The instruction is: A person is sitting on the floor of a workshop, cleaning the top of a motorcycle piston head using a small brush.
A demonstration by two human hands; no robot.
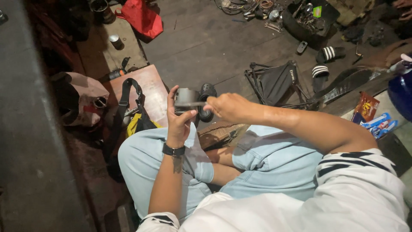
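1. The person sits cross-legged on the wooden floor (206, 47), in light blue jeans and a white shirt with black stripes.
2. The left hand (179, 118) has its grip closed around a grey metal cylinder (185, 98), held upright above the knees, thumb and fingers wrapped about its side. A black watch (173, 150) sits on that wrist.
3. The right hand (227, 107) pinches one end of a thin metal tool (191, 104), which lies across the cylinder's face; the fingers are shut tight on it.
4. Behind the cylinder lies one black perforated clog (207, 96), partly hidden by the hands.
5. At the far edge of the floor a black tray (328, 13) holds a jumble of small metal parts; I cannot tell them apart.
6. Beside it, loose tools and wire (249, 8) lie scattered.
7. Two black-and-white striped sandals (330, 53) rest near a folded black camp stool (277, 81).
8. One brown wooden board (148, 88) carries a black strap (126, 96).
9. One red bag (143, 17) lies near the far left corner, with a small tin can (115, 41) close by.
10. Snack packets (371, 114) lie at the right edge.
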